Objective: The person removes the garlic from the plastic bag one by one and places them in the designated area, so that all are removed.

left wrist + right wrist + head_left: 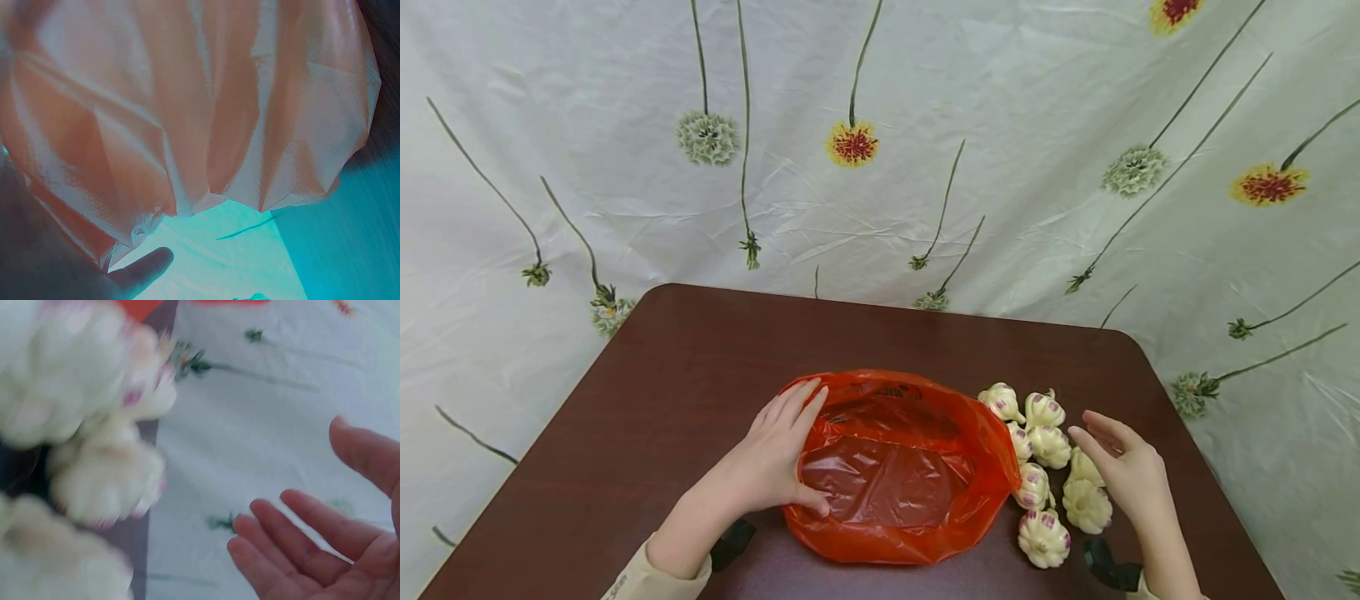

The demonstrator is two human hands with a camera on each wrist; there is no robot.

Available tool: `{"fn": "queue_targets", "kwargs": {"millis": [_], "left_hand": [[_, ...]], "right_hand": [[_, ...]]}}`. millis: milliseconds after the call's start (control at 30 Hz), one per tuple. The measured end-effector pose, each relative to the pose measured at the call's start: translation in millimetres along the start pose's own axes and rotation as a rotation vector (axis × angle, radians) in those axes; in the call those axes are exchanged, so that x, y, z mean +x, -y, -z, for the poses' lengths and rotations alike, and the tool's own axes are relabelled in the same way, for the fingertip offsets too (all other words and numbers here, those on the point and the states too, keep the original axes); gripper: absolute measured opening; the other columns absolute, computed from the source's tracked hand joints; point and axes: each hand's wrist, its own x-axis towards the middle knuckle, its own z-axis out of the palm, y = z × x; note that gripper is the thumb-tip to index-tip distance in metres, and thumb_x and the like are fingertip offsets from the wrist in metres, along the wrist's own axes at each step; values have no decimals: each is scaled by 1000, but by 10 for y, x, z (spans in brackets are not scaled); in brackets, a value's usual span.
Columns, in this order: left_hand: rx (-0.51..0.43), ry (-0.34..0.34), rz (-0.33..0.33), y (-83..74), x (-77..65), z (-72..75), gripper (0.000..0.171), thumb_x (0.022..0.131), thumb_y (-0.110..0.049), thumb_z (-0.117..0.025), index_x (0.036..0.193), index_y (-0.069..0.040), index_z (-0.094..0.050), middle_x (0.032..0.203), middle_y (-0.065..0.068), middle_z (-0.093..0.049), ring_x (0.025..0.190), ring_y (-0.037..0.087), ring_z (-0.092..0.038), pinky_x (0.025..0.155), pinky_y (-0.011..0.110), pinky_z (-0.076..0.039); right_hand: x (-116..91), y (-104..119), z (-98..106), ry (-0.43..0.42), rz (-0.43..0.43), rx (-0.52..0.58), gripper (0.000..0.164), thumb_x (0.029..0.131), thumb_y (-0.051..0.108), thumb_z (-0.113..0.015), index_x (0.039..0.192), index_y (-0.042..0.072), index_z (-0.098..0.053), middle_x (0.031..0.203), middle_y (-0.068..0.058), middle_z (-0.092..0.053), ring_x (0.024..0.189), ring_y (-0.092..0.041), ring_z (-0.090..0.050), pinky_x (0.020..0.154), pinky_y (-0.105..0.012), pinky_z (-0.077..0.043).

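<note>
A red plastic bag (898, 542) stands with its mouth wide, and no contents show inside it. My left hand (772, 461) rests at the bag's left rim, fingers spread and fairly straight, thumb at the near side of the mouth. Creased bag plastic (240, 112) fills most of the left wrist view, with one digit (147, 269) below it. Several garlic bulbs (1043, 538) with purple marks lie to the right of the bag. Beside them hovers my right hand (1133, 473), fingers loosely bent and holding nothing. In the right wrist view, blurred garlic bulbs (106, 472) appear left of the hand (312, 556).
Everything lies on a dark brown table (700, 350) with rounded far corners. Behind and beside it hangs a pale cloth (1037, 108) with printed flowers. Dark straps (1105, 567) sit at both wrists.
</note>
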Motion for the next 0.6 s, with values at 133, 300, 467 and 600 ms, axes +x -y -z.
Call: {"fn": "queue_targets", "kwargs": {"millis": [133,300,467,600], "left_hand": [[27,-45,-28,7,1,-13,129,52,-46,-95,151,4,-29,157,22,-29,143,43,-24,111,67,-27],[61,-90,-61,11,-5,-15,126,54,-46,-95,150,5,-31,158,21,-29,144,41,-23,112,66,-27],[84,-134,-80,9,-7,0,125,55,-49,-93,150,4,-31,159,18,-28,145,38,-22,112,65,-27],[90,-166,-80,1,-1,19,127,54,-52,-93,151,2,-31,160,15,-26,146,36,-20,113,63,-26]], "right_hand": [[-22,179,-53,-9,117,21,58,97,45,-58,141,7,-52,142,-18,-55,128,-35,-55,96,-46,-52],[-44,364,-118,-7,239,65,49,97,38,-62,136,9,-58,138,-14,-58,126,-35,-57,93,-34,-55],[-56,503,-170,10,313,101,45,95,30,-66,135,9,-59,137,-13,-59,127,-34,-57,96,-37,-51],[-59,581,-205,9,345,117,43,94,26,-69,132,9,-62,133,-11,-61,124,-29,-58,97,-41,-49]]}}
